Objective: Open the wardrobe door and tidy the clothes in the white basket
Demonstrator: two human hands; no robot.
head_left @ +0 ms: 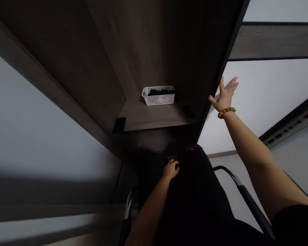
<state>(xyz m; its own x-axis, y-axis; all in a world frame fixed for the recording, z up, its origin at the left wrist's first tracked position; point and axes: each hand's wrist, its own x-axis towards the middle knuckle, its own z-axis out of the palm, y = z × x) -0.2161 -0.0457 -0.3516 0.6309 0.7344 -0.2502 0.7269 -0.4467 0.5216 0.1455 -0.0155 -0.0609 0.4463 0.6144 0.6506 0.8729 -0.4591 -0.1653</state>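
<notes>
Right hand (224, 97) up by a dark wood shelf (149, 118), fingers (231, 85) spread wide. White basket (158, 97) on the shelf. Left hand (171, 169) low, fingers (175, 165) curled on something dark, too dim to tell. White wall (259, 102) just beside.

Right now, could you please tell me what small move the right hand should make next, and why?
Probably ease the open right hand inward toward the white perforated basket on the wooden shelf: it holds nothing and hangs just outside the shelf's dark edge.
</notes>
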